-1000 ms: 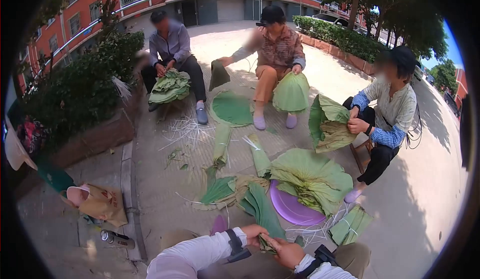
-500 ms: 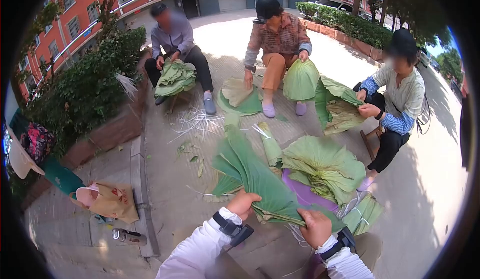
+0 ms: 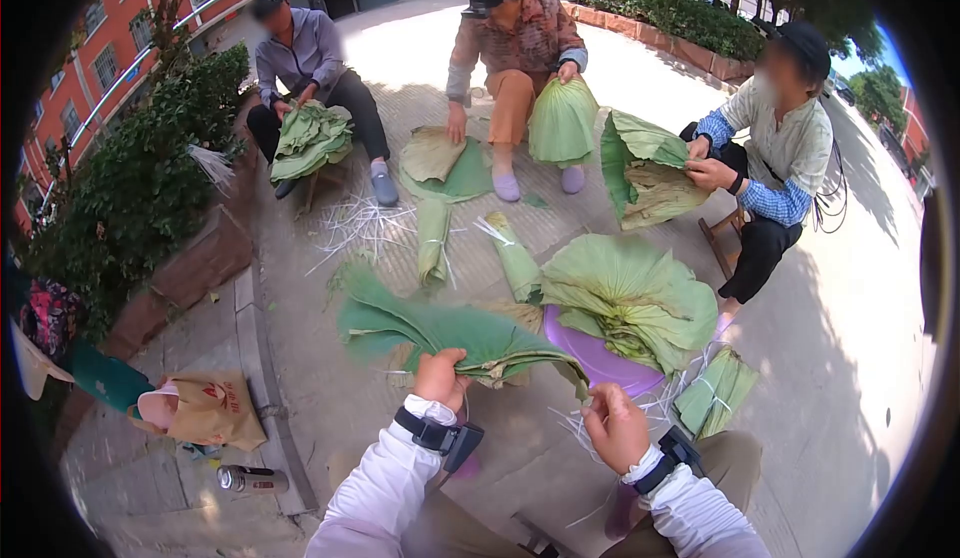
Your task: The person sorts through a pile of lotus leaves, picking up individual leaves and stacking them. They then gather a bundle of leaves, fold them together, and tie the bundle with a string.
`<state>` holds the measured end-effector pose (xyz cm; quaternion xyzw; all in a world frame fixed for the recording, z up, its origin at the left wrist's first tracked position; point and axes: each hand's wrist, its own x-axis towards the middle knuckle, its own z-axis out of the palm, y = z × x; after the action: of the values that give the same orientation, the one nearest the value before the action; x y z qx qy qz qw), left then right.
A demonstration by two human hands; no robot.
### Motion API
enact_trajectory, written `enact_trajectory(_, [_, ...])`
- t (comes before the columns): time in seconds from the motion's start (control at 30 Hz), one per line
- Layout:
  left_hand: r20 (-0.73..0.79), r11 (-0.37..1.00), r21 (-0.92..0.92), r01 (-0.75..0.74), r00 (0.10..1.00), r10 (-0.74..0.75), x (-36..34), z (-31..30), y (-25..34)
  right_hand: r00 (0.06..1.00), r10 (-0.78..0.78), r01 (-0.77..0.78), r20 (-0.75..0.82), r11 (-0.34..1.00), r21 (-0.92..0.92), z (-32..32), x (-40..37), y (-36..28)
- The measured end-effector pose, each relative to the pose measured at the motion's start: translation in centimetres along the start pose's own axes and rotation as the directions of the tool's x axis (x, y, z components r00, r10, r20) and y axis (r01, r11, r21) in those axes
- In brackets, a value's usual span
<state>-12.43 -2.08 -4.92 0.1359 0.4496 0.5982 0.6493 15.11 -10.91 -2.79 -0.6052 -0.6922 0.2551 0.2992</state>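
Observation:
A folded bunch of large green lotus leaves point(image 3: 455, 330) stretches sideways in front of me, its left end blurred. My left hand point(image 3: 440, 378) is closed around its lower edge near the middle. The narrow right end droops to my right hand point(image 3: 615, 426), whose fingers are curled in a pinch at the tip. Just beyond, a wide pale-green lotus leaf pile point(image 3: 630, 303) lies over a purple sheet or tray point(image 3: 590, 353). Beside my right hand is a leaf bundle point(image 3: 716, 390) tied with white strips.
Two more rolled leaf bundles point(image 3: 432, 238) point(image 3: 515, 258) and scattered white strips point(image 3: 365, 228) lie on the pavement. Three people sit around, handling leaves. At left stand a paper bag point(image 3: 215, 408) and a thermos point(image 3: 252, 479) lying down, near a planter edge point(image 3: 190, 268).
The held lotus leaves have swung from slanting upward to nearly level, spreading left. My left hand has moved left and up, and my right hand now meets the leaves' narrow end. The view has shifted.

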Motion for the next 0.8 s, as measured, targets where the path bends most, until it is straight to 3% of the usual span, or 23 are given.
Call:
enact_trajectory(0.07, [-0.029,0.999,-0.032,-0.011,1.000,0.011,0.4,-0.3,-1.2,0.989,0.067,-0.083,0.133,0.990,0.117,-0.1,-0.2,-0.1])
enact_trajectory(0.1, [-0.032,0.999,-0.032,-0.009,0.999,0.008,0.5,-0.3,-1.7,0.951,0.117,-0.196,0.286,0.944,0.265,0.2,-0.2,0.2])
enact_trajectory(0.17, [-0.033,0.999,-0.032,0.002,0.999,-0.003,0.8,0.0,-2.8,0.810,0.122,-0.450,0.573,0.756,0.476,1.4,0.0,1.0])
enact_trajectory(0.27, [-0.007,0.999,-0.013,0.032,0.999,-0.032,-0.7,1.8,-3.8,0.742,0.025,-0.623,0.670,0.396,0.675,2.7,-0.2,-0.1])
enact_trajectory(0.37, [0.110,0.996,0.065,0.068,0.991,-0.074,-2.2,3.0,-4.8,0.813,0.028,-0.581,0.582,-0.036,0.813,3.8,0.5,-0.6])
enact_trajectory(0.5, [0.119,0.984,0.112,0.137,0.981,-0.150,-3.9,4.3,-5.5,0.862,0.190,-0.447,0.470,-0.153,0.881,3.6,2.9,0.0])
enact_trajectory(0.63, [0.149,0.993,0.114,0.044,0.987,-0.061,-3.6,4.0,-5.7,0.870,0.300,-0.313,0.390,-0.274,0.910,3.3,4.5,-0.9])
enact_trajectory(0.77, [0.139,0.954,0.245,-0.172,0.980,0.141,-2.4,3.1,-5.8,0.866,0.348,-0.279,0.358,-0.258,0.925,4.5,5.7,0.3])
enact_trajectory(0.8, [0.129,0.929,0.297,-0.223,0.973,0.192,-2.5,3.1,-5.7,0.891,0.340,-0.264,0.299,-0.147,0.953,6.0,5.8,1.9])
